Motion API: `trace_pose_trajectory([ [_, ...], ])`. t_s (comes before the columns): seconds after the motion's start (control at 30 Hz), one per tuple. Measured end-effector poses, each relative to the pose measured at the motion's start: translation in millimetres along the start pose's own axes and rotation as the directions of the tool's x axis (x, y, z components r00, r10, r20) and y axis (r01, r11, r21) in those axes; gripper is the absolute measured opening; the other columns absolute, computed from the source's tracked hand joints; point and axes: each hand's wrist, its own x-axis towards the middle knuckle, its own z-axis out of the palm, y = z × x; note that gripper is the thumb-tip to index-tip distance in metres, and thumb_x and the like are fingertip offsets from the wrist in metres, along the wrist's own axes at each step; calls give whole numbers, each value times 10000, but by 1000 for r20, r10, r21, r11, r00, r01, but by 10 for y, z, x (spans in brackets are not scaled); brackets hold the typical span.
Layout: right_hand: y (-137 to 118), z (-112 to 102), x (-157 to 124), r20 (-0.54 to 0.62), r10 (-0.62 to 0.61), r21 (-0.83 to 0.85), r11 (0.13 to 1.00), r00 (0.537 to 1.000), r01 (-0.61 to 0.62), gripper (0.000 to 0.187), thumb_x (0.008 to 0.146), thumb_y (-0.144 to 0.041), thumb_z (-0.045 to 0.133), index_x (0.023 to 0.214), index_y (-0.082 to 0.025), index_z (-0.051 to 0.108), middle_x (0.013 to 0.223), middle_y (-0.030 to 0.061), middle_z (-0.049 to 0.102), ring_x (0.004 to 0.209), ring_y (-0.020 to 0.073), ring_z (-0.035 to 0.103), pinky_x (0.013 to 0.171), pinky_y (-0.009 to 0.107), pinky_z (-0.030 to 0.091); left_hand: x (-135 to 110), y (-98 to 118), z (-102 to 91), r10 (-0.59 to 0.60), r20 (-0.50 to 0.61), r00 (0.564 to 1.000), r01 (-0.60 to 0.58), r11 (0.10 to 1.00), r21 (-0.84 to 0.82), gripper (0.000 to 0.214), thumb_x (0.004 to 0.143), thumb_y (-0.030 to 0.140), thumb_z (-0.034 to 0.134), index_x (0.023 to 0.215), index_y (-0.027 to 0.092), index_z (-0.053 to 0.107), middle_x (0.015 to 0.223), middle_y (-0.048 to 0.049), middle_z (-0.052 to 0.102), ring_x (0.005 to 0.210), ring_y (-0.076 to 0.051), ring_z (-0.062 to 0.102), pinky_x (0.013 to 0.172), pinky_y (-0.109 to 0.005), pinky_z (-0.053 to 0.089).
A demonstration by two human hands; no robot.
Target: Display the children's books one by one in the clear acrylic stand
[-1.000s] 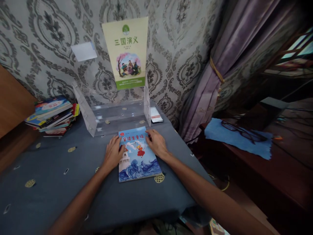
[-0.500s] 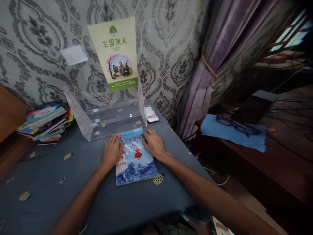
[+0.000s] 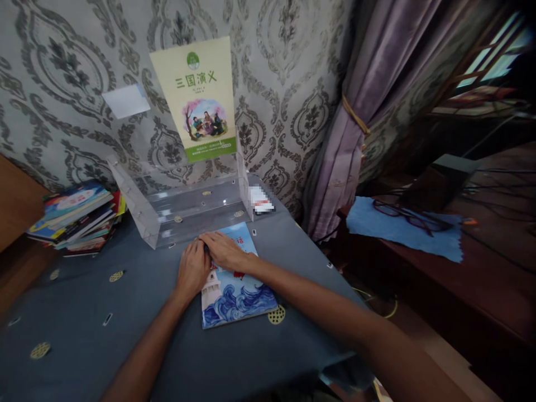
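A blue picture book with waves and a lighthouse on its cover lies flat on the dark grey tablecloth. My left hand rests on the book's upper left corner, fingers curled at its edge. My right hand lies flat across the top of the cover, fingers stretched toward the left hand. Just behind the book stands a clear acrylic book stand. A pale green book stands upright in it against the wall.
A stack of colourful books sits at the table's back left. A small card lies right of the stand. Purple curtain hangs to the right, above a wooden bench with a blue cloth and glasses.
My right hand has slid left across the top of the blue book, from its upper right corner to beside my left hand. The left hand has stayed in place.
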Motion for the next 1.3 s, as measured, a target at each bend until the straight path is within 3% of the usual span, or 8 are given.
trace_pose_trajectory([
  [0.2,74,-181,-147,7,82,-88,993,997,-81,288,987,-168,505,1266,-116,555,1338,182,617,1308,267,530,1136,479,344,-8,-16,42,-8,-32,999,8,1000,-7,330,967,181,382,1255,134,535,1336,-192,616,1251,-293,572,1023,-475,470],
  [0.43,316,-448,-453,-19,215,-136,967,976,-216,299,992,-197,512,1285,-177,572,1420,140,576,1342,257,502,1152,488,308,-17,-31,60,-20,-15,1000,21,1000,1,343,983,220,373,1276,135,530,1337,-187,620,1247,-296,580,1026,-481,472],
  [0.53,330,-511,-531,-35,277,-141,950,960,-279,313,989,-203,520,1293,-160,580,1445,147,553,1367,260,473,1136,472,328,-16,-28,50,-17,7,1000,16,1000,9,364,990,229,359,1300,124,520,1348,-188,616,1253,-299,577,1027,-482,472],
  [0.67,256,-583,-551,-54,323,-149,933,945,-328,286,989,-235,518,1234,-144,633,1294,148,654,1237,267,561,1045,428,410,2,-94,38,18,38,999,-18,1000,7,383,990,246,358,1318,139,526,1385,-178,599,1301,-302,548,1046,-497,461],
  [0.77,242,-639,-591,-79,378,-72,921,923,-383,306,992,-255,497,1228,-139,653,1165,140,716,1115,263,628,955,372,460,42,-199,2,92,81,992,-92,996,-11,395,986,246,367,1337,171,530,1407,-142,593,1340,-279,517,1076,-475,447],
  [0.9,320,-668,-750,-99,478,233,864,873,-446,321,1000,-241,458,1238,-148,651,955,81,774,911,214,709,843,319,502,110,-246,-111,179,175,968,-186,982,22,387,971,174,360,1291,187,578,1426,-115,579,1352,-272,491,1089,-475,428],
  [1.03,361,-637,-892,-126,451,410,835,884,-367,299,1001,-245,449,1161,-152,684,856,50,781,820,185,721,796,299,512,132,4,-219,176,208,962,-202,973,114,350,963,133,368,1215,157,610,1318,-148,621,1204,-277,568,1020,-459,460],
  [1.3,341,-659,-894,-166,429,449,834,888,-319,275,1013,-269,463,1092,-158,702,818,48,759,751,167,702,742,278,507,-37,815,-276,211,233,949,-242,963,117,348,960,448,531,1104,147,630,1160,-149,635,1120,-318,556,977,-482,449],
])
